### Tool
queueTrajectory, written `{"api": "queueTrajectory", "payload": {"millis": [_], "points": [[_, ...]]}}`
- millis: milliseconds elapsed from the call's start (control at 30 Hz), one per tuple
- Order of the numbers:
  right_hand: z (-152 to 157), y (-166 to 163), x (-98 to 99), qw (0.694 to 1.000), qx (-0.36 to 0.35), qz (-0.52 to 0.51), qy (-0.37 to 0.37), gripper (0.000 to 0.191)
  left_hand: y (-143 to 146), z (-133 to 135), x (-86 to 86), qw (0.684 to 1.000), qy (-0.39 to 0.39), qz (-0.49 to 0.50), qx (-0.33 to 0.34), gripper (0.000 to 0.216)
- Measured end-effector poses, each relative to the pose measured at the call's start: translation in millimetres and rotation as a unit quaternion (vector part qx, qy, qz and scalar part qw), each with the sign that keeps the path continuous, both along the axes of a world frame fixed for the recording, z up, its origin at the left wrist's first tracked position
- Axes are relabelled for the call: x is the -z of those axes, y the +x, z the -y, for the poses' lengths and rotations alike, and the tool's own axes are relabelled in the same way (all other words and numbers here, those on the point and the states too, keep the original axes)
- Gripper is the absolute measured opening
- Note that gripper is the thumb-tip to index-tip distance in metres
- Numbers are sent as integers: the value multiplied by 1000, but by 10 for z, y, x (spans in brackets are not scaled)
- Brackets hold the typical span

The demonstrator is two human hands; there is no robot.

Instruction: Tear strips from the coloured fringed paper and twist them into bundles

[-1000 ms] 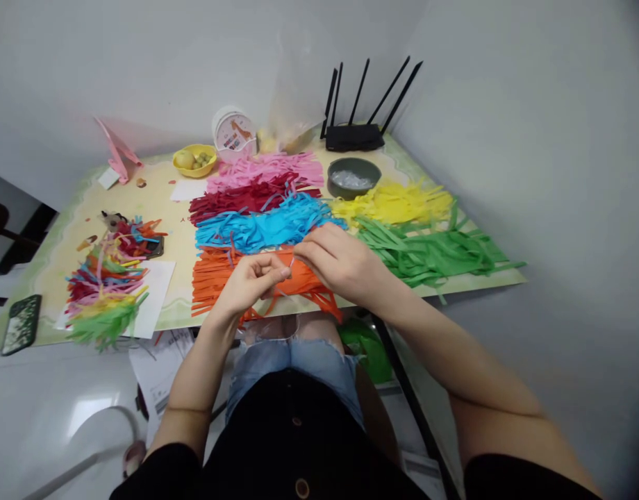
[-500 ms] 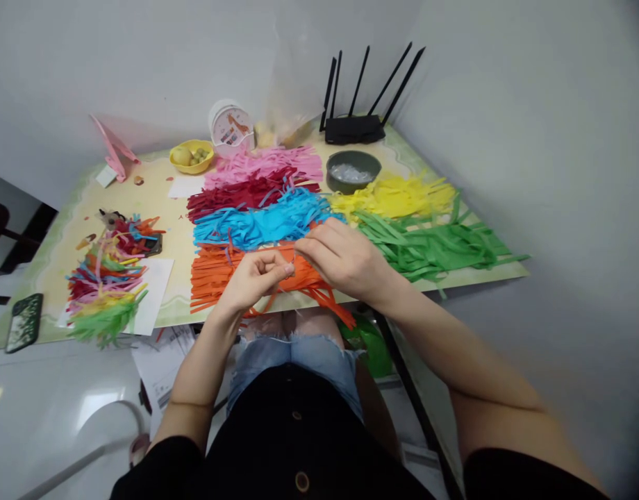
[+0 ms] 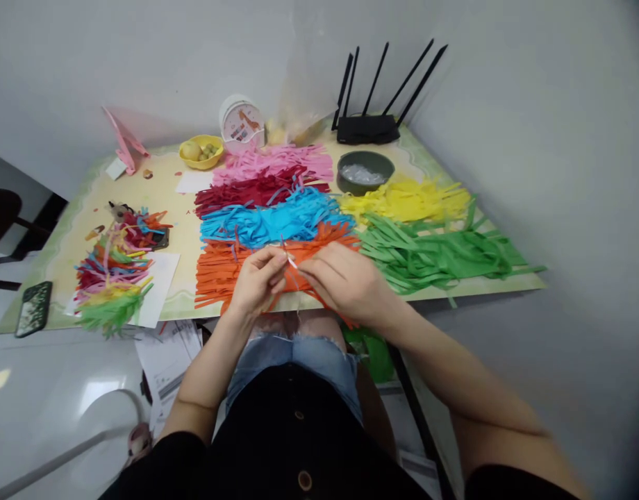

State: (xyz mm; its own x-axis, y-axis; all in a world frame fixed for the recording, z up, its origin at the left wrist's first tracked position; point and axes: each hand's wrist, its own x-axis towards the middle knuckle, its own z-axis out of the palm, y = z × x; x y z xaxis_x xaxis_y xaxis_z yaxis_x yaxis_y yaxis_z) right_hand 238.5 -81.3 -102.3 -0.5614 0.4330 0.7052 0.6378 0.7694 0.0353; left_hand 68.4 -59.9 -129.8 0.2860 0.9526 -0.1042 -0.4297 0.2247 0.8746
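Observation:
My left hand and my right hand meet over the orange fringed paper strips near the table's front edge. A small, thin white piece shows between their fingertips; its exact kind is too small to tell. Both hands are closed in a pinch on it, the left at its upper end and the right at its lower end. A pale thin strand seems to hang below. Beyond the hands lie blue strips, dark red strips and pink strips.
Yellow strips and green strips lie to the right. Behind them stand a dark bowl and a black router. A multicoloured fringed piece, a phone, a yellow fruit dish and a white tub are leftward.
The white piece shows more plainly between my fingertips, and my right hand has turned and lowered slightly. The whole view has shifted, so the table sits further right.

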Motion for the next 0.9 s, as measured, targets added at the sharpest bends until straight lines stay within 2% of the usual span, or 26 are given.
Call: {"api": "queueTrajectory", "payload": {"millis": [100,200,300,367,433,500,533,567,600,633,700,733,800,900], "points": [[81,-45,98,984,-51,-88,-148,18,26,105,153,997,-8,60,-55,49],[95,-105,182,931,-72,-205,-292,8,-70,234,322,995,38,29,-92,47],[81,-278,283,881,-66,-297,-363,5,-236,393,459,993,76,-53,-70,44],[102,-443,358,848,-104,-328,-404,3,-359,505,521,992,77,-85,-45,45],[157,-592,430,804,-138,-360,-453,8,-539,590,561,986,98,-126,-37,46],[232,-684,494,730,-154,-414,-522,11,-849,621,584,958,165,-226,-66,41],[269,-705,523,683,-159,-444,-558,11,-1066,612,592,926,205,-302,-98,37],[302,-713,548,637,-162,-472,-587,11,-1321,590,601,877,237,-393,-140,32],[330,-710,570,599,-164,-494,-609,12,-1603,556,612,814,244,-492,-188,28],[351,-703,588,573,-165,-506,-623,13,-1898,517,629,742,232,-592,-213,26],[374,-692,611,547,-163,-513,-642,16,-2457,434,683,604,176,-752,-195,36],[378,-694,617,541,-159,-514,-647,18,-2694,395,721,551,154,-802,-172,45],[376,-715,622,533,-153,-518,-652,21,-3043,329,812,489,124,-855,-124,59],[366,-764,632,528,-145,-522,-654,23,-3299,256,951,463,93,-877,-90,66]]}}
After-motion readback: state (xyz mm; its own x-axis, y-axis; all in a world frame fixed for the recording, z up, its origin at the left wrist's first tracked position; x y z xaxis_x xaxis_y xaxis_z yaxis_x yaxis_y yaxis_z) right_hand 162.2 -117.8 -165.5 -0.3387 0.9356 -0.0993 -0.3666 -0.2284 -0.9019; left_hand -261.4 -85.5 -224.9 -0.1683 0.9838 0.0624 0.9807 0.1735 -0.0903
